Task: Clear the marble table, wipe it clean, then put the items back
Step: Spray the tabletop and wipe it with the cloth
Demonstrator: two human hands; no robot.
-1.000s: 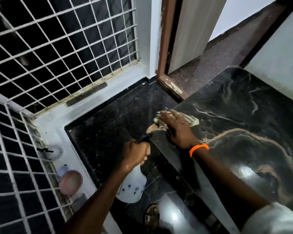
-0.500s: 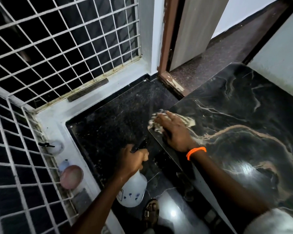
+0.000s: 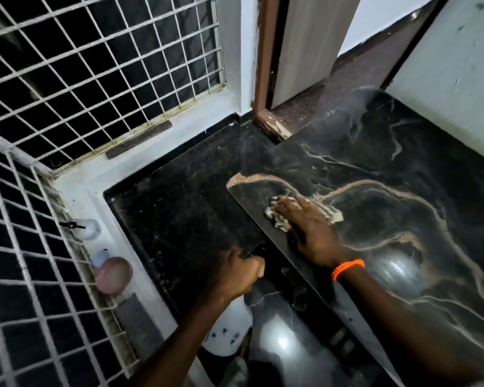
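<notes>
The black marble table [image 3: 397,169] with pale veins fills the right half of the view. My right hand [image 3: 308,227], with an orange band at the wrist, presses a pale crumpled cloth [image 3: 277,216] flat on the table close to its left edge, fingers stretched over it. My left hand [image 3: 238,272] grips the black trigger head of a white spray bottle [image 3: 229,331] with blue marks, held over the floor left of the table.
A dark speckled floor [image 3: 179,219] lies below the table's left edge. White window grilles [image 3: 95,74] run along the left and back. On the white ledge sit a pinkish round object [image 3: 113,275] and a small white one [image 3: 88,229]. A door [image 3: 305,46] stands ajar behind.
My right hand has slid the cloth back from the table's near left corner, inward along the left edge. My left hand still holds the spray bottle in much the same place.
</notes>
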